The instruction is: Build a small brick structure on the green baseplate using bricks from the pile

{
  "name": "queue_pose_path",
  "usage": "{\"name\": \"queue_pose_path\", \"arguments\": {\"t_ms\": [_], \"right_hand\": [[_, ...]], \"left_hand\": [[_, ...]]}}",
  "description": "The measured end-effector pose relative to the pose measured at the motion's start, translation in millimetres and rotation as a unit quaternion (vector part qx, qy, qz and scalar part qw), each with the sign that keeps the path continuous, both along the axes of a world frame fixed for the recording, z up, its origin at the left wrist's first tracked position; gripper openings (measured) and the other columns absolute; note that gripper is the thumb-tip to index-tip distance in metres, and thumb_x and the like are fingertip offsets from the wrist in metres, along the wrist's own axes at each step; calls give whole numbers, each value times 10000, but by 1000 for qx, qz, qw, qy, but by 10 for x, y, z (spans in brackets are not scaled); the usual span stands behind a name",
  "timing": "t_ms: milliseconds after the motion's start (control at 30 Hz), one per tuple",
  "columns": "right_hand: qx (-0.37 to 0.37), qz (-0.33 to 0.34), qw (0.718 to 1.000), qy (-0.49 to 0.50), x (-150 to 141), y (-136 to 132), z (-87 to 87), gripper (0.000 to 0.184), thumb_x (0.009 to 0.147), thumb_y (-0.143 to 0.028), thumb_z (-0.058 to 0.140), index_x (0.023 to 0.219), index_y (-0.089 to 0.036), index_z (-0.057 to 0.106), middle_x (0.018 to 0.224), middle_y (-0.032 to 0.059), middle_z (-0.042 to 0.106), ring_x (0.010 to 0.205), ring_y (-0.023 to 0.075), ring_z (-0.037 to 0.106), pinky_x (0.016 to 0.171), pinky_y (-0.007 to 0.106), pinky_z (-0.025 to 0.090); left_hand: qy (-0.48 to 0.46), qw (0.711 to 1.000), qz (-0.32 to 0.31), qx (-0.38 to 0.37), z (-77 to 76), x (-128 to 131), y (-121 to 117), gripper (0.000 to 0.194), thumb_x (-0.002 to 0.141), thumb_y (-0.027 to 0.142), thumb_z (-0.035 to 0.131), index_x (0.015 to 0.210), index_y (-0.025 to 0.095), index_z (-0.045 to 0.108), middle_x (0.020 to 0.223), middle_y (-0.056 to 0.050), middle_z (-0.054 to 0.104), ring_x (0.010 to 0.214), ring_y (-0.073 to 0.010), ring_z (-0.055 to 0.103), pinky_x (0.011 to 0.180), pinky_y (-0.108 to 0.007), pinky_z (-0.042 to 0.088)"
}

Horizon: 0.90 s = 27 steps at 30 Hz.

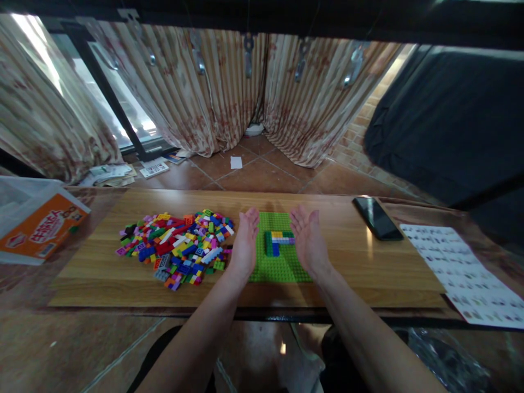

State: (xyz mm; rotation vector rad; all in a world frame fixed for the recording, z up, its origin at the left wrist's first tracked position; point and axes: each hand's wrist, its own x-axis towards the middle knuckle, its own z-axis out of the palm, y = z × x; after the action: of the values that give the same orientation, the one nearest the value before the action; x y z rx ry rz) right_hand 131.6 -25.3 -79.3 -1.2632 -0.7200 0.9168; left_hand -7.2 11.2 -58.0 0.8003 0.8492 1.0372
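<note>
A green baseplate (282,267) lies on the wooden board in front of me, with a few bricks (277,240) in green, blue, yellow and purple stuck on it. My left hand (244,244) rests at the plate's left edge, fingers stretched out and palm turned inward, holding nothing. At the plate's right edge my right hand (308,238) mirrors it, open and empty. A heap of several loose coloured bricks (176,245) lies just left of my left hand.
A black phone (377,218) lies at the board's far right. Beside it is a white printed sheet (458,273). An orange box (39,229) in a clear bag sits at the far left. Curtains and a tiled floor lie beyond the table.
</note>
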Motion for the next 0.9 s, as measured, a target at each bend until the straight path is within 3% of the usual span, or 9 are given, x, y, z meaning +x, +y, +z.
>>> {"name": "queue_pose_path", "arguments": {"t_ms": [233,367,433,500,633,767,900], "right_hand": [[-10,-2,1000,4,-50,28,-62,823,902,-768,177,1493,-226,361,1563,125,383,1433,204,377,1183,439,292],[-2,-20,1000,10,-17,35,-72,764,886,-759,309,1388,-213,496,1477,139,494,1357,223,481,1143,427,360],[10,-35,999,-26,65,21,-70,654,851,-700,484,1265,-207,595,1361,134,599,1264,238,564,1098,425,412],[11,-48,995,-87,193,-11,-74,522,803,-595,626,1141,-200,659,1210,112,686,1141,241,632,1040,425,460],[-40,-19,980,-193,480,-103,-116,376,790,-456,645,1032,-175,706,968,83,747,910,228,681,868,406,537],[-92,25,930,-354,610,-184,-143,260,779,-292,624,987,-180,735,928,74,741,824,216,669,822,391,532],[-92,105,880,-454,578,-223,-95,295,778,-218,637,1061,-214,721,1049,80,718,940,234,660,889,410,516]], "left_hand": [[31,999,-10,8,-107,86,-2,617,1011,523,119,1436,204,432,1556,-117,411,1440,-169,382,1203,-378,272],[151,984,-25,85,-257,103,31,491,999,446,329,1384,177,473,1496,-140,484,1389,-208,459,1168,-406,347],[243,953,-43,175,-305,79,30,437,952,347,465,1340,151,506,1443,-153,531,1341,-233,506,1151,-426,375],[324,904,-61,271,-309,45,6,388,911,242,512,1284,140,550,1388,-151,575,1310,-245,527,1149,-443,381],[417,826,-80,371,-249,11,-77,316,882,140,511,1178,149,621,1321,-135,619,1278,-252,541,1137,-449,403],[452,792,-93,399,-237,21,-119,286,889,135,511,1137,154,650,1297,-124,630,1222,-254,572,1104,-448,440],[471,772,-102,414,-267,16,-113,290,883,135,511,1132,159,657,1280,-126,635,1208,-265,571,1082,-473,454]]}}
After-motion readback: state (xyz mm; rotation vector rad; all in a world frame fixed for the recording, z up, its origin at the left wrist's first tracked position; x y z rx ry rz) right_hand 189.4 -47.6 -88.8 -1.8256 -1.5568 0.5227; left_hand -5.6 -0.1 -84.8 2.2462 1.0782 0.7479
